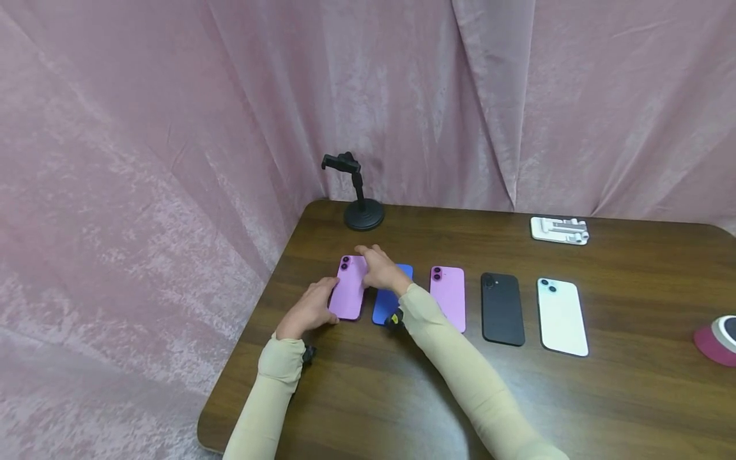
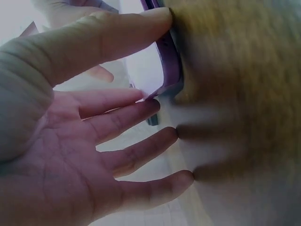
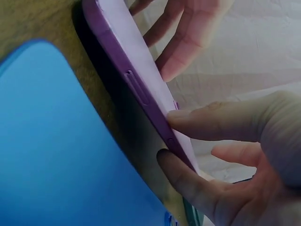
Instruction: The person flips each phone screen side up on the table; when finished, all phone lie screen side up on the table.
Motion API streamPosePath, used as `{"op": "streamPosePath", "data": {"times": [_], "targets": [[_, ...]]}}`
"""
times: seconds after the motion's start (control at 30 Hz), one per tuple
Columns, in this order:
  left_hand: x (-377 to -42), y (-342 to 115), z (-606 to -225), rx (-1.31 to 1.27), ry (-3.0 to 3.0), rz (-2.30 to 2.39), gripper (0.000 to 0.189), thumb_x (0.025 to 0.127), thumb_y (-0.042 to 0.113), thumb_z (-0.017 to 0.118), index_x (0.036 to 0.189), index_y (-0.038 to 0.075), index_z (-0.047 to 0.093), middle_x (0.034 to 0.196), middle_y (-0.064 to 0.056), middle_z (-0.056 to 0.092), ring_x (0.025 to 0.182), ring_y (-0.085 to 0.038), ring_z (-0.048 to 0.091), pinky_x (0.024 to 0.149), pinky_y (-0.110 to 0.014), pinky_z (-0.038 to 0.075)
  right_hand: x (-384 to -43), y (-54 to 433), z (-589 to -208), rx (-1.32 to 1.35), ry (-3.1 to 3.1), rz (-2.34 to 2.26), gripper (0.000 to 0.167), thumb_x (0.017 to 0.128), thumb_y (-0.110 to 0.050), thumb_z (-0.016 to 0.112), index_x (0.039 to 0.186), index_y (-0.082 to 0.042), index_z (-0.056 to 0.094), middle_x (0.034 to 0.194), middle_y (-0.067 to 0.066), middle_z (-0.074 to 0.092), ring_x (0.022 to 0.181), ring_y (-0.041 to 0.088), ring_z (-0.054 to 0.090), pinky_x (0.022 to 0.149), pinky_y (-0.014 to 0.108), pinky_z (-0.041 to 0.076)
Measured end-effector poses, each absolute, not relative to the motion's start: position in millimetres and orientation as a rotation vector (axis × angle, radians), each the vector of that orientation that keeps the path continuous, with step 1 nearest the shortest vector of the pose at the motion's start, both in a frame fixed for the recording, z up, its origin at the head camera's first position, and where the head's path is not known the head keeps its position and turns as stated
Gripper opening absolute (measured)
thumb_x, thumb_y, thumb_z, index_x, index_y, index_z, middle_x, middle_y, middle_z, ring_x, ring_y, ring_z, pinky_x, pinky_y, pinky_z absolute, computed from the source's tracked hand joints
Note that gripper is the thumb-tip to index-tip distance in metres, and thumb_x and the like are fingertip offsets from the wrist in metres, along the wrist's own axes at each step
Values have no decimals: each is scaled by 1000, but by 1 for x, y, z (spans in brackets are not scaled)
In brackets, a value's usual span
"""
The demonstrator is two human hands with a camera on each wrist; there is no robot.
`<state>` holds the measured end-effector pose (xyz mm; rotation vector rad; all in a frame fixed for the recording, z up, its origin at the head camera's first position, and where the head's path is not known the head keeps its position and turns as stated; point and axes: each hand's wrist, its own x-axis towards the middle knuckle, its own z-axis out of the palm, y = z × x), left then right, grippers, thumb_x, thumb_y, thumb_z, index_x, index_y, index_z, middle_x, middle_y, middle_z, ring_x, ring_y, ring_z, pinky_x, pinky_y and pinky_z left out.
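A purple phone [image 1: 347, 294] is lying with its back facing up on a wooden bench [image 1: 374, 383], near the bench's left edge, its two lenses sitting toward 11 o'clock. Whether every edge is resting flat, I cannot tell.

The left hand [image 1: 310, 310] is touching it from the 8 o'clock side: the thumb is reaching the near corner at 7 o'clock and the fingers are extending along the 9 o'clock edge. Its grip is loose, with the fingers nearly straight. The right hand [image 1: 382, 269] is meeting the phone from 2 o'clock, its thumb touching the long right edge and an index fingertip lying close to that edge. Whether this grip is pinching or merely touching, I cannot tell.

Just beside the phone at 3 o'clock, a blue phone [image 1: 383, 306] is lying partly hidden beneath the right hand. Farther along that direction, a second purple phone [image 1: 450, 297], a black phone [image 1: 502, 310] and a white phone [image 1: 563, 319] are continuing the row.

A black stand [image 1: 359, 188] is standing upright at 12 o'clock, well apart, before a pink curtain [image 1: 402, 108].
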<state>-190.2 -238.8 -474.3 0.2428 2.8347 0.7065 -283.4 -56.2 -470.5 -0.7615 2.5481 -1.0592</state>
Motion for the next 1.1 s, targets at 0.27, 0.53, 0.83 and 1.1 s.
{"op": "streamPosePath", "data": {"times": [0.27, 0.53, 0.83, 1.1], "targets": [[-192, -243, -471, 275, 2796, 709, 83, 75, -1, 86, 147, -7, 44, 151, -25, 43, 138, -45, 38, 114, -52, 30, -281, -54, -468, -705, 2525, -1153, 79, 75, 5, 82, 146, 1, 49, 138, 27, 50, 121, 37, 53, 98, 46, 49], [-192, -245, -469, 320, 2767, 737, 76, 75, 0, 87, 143, -3, 53, 144, -22, 48, 133, -41, 44, 109, -52, 37, -283, -50, -472, -712, 2486, -1197, 72, 76, 4, 82, 141, 6, 52, 139, 23, 56, 126, 36, 53, 103, 44, 46], [-191, -243, -471, 330, 2774, 749, 74, 74, 1, 88, 141, -1, 56, 140, -18, 53, 129, -37, 48, 108, -49, 39, -282, -46, -469, -726, 2461, -1211, 70, 77, 3, 83, 140, 9, 52, 140, 24, 56, 126, 36, 55, 103, 44, 46], [-190, -238, -467, 245, 2722, 850, 88, 80, 36, 86, 149, 0, 45, 145, -20, 51, 128, -36, 49, 105, -52, 42, -283, -46, -461, -752, 2475, -1234, 69, 75, 3, 83, 137, 7, 54, 134, 23, 60, 122, 37, 56, 100, 45, 47]]}}
